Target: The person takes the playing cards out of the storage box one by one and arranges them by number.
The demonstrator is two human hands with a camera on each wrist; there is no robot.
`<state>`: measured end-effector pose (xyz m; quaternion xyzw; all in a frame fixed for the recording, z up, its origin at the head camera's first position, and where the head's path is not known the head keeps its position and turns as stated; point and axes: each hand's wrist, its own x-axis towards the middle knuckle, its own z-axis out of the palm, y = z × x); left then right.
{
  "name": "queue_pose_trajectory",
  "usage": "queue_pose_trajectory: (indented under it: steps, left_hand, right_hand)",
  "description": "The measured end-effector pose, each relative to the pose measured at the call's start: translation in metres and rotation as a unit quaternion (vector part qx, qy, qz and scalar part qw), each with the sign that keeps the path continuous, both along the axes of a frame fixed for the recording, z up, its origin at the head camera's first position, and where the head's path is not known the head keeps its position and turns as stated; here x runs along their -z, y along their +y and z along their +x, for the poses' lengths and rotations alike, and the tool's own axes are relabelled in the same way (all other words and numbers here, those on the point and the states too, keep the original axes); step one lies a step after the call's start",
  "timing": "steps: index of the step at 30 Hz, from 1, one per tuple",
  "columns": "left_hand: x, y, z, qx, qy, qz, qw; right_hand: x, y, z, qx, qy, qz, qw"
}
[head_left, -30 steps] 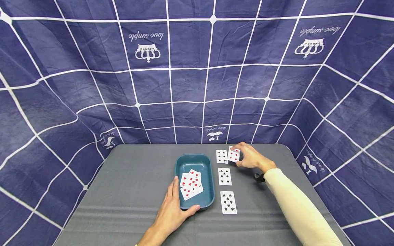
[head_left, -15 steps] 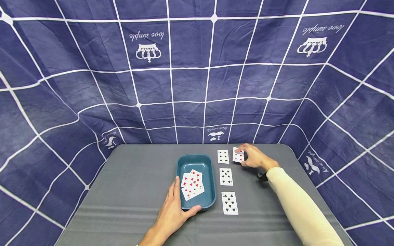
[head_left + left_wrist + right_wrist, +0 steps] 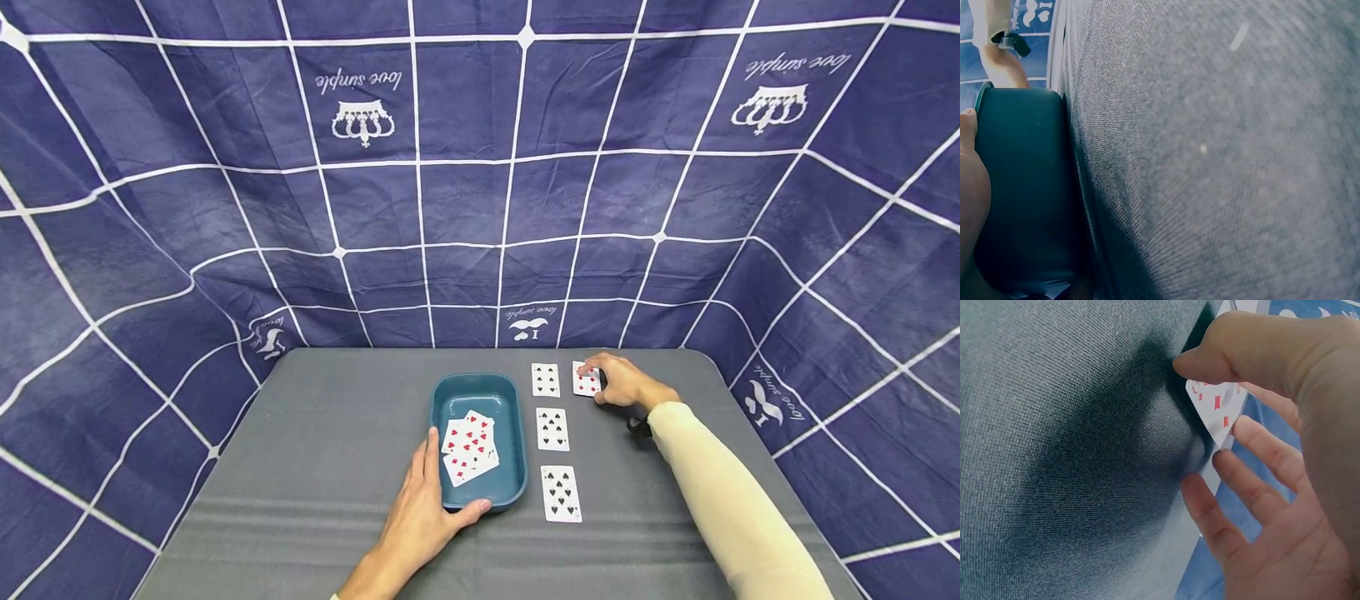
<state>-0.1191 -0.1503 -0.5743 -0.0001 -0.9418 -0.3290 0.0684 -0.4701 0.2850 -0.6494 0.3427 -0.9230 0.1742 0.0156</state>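
Note:
At the far right of the table, my right hand (image 3: 624, 381) holds a diamonds playing card (image 3: 582, 385) between thumb and fingers, partly covering it. In the right wrist view, one corner of this diamonds card (image 3: 1215, 409) shows below the thumb. My left hand (image 3: 422, 512) grips the near left corner of a teal tray (image 3: 519, 425), its thumb on the near rim and fingers along the left side. In the left wrist view, the outer wall of the tray (image 3: 1029, 175) fills the left part. Several overlapping cards (image 3: 469, 450), mostly red suits, lie inside the tray.
Right of the tray, three spades cards lie face up in a column: a far one (image 3: 545, 380), a middle one (image 3: 552, 429) and a near one (image 3: 561, 493). A blue checked cloth (image 3: 480, 200) rises behind and beside the grey table (image 3: 322, 450).
The diamonds card has shifted right with my right hand, straightening and leaving a wider gap to the far spades card. My left hand stays at the tray. The head view has shifted slightly.

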Motion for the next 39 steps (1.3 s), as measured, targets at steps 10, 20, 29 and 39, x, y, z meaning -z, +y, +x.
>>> queue_pose_trajectory:
  steps: [10,20,29,39]
  left_hand:
    - [-0.001,0.000,0.000,0.000,0.004,0.004,1.0000]
    - [-0.003,0.000,0.000,0.002,0.001,0.005,1.0000]
    - [-0.004,0.000,0.001,0.002,0.001,0.009,1.0000]
    - [-0.003,0.000,0.001,0.007,0.018,0.001,0.9998]
  right_hand:
    - [-0.009,-0.006,0.006,0.022,-0.036,0.014,0.999]
    - [-0.008,-0.005,0.004,0.023,-0.044,0.022,0.999]
    - [-0.007,-0.005,0.005,0.021,-0.048,0.025,0.998]
    - [-0.014,-0.007,0.011,0.018,-0.051,0.019,0.998]
